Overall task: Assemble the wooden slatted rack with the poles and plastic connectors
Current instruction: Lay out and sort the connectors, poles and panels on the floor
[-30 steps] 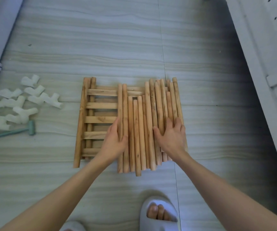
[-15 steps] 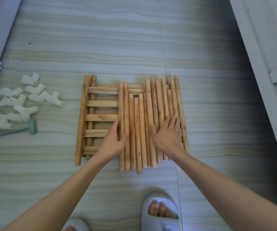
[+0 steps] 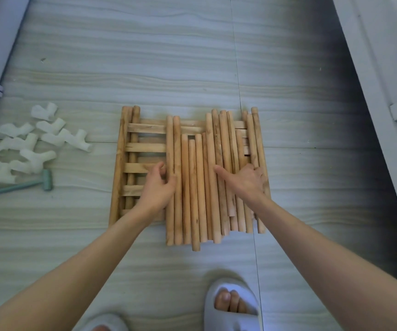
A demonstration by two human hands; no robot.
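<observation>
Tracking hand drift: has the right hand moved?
Yes. The right hand slid away from the person, toward the horizontal floor seam, now gripping the rightmost poles.

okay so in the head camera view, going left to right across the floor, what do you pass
White plastic connectors → green mallet → slatted wooden panel → left hand → bundle of loose poles → right hand → white furniture edge.

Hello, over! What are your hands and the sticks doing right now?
Left hand grips a pole at the bundle's left edge. Right hand grips poles at its right edge. Poles lie loose on slatted panel. Connectors, mallet untouched.
</observation>
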